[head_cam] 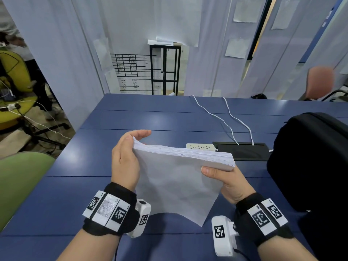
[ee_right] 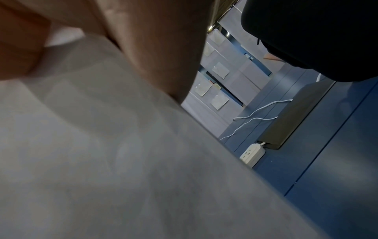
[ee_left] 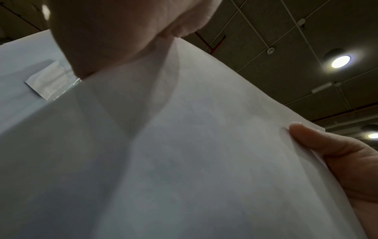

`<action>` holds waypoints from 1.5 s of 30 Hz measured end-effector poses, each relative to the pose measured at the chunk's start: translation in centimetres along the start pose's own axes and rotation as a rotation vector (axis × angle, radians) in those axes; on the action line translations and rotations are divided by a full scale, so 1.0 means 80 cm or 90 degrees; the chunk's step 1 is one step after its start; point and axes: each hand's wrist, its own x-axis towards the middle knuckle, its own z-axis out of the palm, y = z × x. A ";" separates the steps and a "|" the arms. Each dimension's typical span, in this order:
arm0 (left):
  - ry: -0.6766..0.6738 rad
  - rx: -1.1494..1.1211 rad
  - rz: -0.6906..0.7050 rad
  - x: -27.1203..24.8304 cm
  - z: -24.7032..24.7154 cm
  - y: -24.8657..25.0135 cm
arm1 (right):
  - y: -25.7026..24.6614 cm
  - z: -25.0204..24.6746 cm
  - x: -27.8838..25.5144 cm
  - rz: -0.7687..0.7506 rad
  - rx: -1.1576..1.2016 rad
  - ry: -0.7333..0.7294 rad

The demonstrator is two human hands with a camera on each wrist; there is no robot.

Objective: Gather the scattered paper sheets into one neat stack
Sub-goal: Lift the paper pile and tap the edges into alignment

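Paper stack [head_cam: 180, 178]: a thick white bundle, held tilted above the blue tabletop [head_cam: 79, 185], with its far edge raised.
Left hand [head_cam: 125, 162]: grip closed on the stack's left edge, fingers curved over the top corner.
Right hand [head_cam: 228, 182]: grip clamped on the right edge, thumb on the near face.
Behind the stack: 1 white power strip [head_cam: 200, 147] and 2 white cables [head_cam: 212, 114].
Right side: a black bag [head_cam: 310, 159] on the tabletop.

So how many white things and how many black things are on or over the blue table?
White: 4 (paper stack, power strip, two cables)
Black: 2 (bag, cable tray)
Total: 6
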 end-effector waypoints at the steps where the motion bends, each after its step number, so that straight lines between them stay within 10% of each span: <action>1: -0.005 -0.004 0.001 0.000 -0.001 0.001 | 0.000 0.000 0.000 0.000 0.002 0.002; 19: -0.034 -0.065 -0.015 0.003 0.001 -0.003 | 0.000 0.001 -0.004 -0.011 0.001 0.016; 25: -0.225 -0.059 -0.024 0.001 -0.030 -0.041 | 0.003 0.003 -0.010 -0.015 -0.061 0.108; 34: -0.093 -0.067 -0.045 -0.024 -0.006 -0.028 | 0.003 0.021 -0.006 -0.083 -0.022 0.214; 45: -0.248 -0.041 -0.062 -0.031 -0.026 -0.062 | 0.016 0.004 -0.027 -0.147 -0.045 0.197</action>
